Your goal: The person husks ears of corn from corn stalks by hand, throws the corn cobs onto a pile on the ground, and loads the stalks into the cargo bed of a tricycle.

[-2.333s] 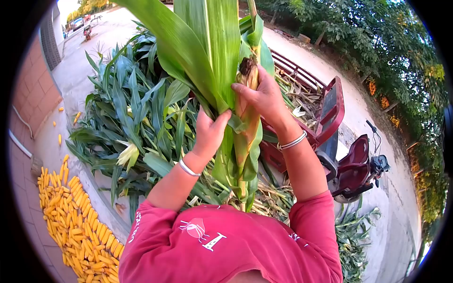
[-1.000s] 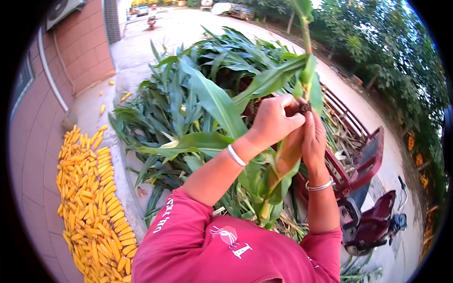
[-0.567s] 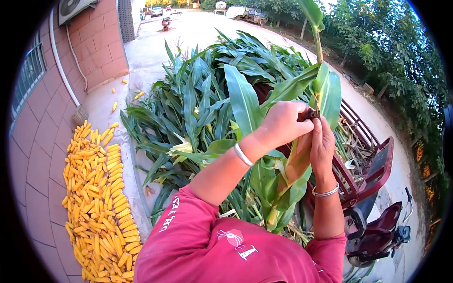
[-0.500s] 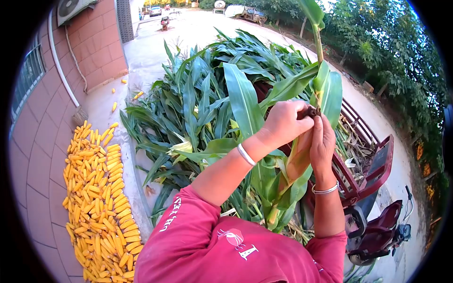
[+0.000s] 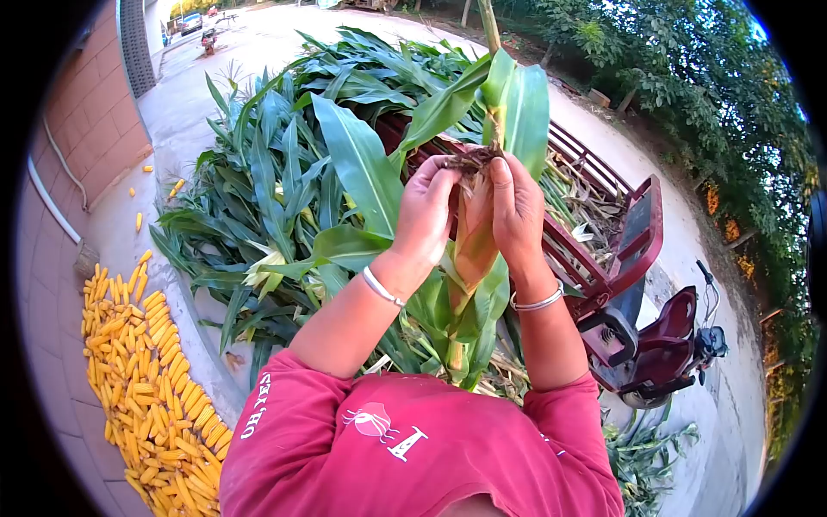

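One ear (image 5: 475, 246), nearly upright in its husk, is being framed by the left hand (image 5: 422, 211) and right hand (image 5: 519, 211), its dark tip (image 5: 476, 158) pinched by both, thumbs against fingers. Green leaves (image 5: 280, 168) are heaped beyond and left of the hands, yellow cobs (image 5: 151, 388) are spread farther left, a red cart (image 5: 636, 224) is parked right.

A pinkish-red short-sleeved shirt (image 5: 491, 431) with white lettering (image 5: 405, 444) is covering the torso; silvery bangles (image 5: 380, 288) are circling both wrists.
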The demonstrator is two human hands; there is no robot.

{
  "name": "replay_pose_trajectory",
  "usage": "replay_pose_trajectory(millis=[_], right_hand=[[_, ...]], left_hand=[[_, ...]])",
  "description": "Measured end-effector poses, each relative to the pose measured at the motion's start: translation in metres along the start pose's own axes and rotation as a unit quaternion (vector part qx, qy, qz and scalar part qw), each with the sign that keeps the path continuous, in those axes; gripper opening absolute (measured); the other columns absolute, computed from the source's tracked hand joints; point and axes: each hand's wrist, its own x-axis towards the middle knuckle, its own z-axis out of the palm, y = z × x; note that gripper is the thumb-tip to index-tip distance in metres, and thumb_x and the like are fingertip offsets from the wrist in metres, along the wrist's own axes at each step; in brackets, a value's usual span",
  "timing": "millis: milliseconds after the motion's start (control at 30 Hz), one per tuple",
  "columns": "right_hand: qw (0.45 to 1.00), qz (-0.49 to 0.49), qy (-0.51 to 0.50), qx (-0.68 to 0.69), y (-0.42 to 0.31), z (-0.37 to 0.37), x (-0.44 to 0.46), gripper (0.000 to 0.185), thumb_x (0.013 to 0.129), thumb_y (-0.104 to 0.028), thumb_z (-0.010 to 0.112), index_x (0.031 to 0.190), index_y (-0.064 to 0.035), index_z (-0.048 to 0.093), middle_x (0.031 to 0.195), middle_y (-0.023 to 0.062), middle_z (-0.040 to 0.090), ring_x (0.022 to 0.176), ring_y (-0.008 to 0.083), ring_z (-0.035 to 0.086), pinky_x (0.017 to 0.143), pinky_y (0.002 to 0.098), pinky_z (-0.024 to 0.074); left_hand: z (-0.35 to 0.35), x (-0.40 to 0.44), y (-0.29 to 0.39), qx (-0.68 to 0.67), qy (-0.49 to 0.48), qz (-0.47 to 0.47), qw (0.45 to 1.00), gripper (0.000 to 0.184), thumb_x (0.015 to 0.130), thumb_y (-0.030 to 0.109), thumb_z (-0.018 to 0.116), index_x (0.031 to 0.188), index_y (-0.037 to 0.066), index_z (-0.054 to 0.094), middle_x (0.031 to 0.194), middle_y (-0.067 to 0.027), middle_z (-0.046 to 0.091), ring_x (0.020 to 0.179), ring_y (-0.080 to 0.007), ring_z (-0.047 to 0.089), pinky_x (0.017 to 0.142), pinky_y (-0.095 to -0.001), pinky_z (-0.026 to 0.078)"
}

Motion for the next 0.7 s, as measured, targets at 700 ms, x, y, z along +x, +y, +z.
replay_pose_trajectory(millis=[700], right_hand=[[0.772,0.102,0.231,0.584,0.035,-0.027,-0.001,0.036,0.103,-0.025,0.039,0.070,-0.0106,0.037,0.065,-0.0009,0.034,0.071,0.0169,0.046,0.088,0.0334,0.0438]], left_hand=[[-0.019,0.029,-0.045,-0.183,0.016,-0.095,0.978,0.028,0.102,0.023,0.041,0.082,0.007,0.053,0.077,-0.0048,0.058,0.074,-0.0175,0.058,0.077,-0.0306,0.050]])
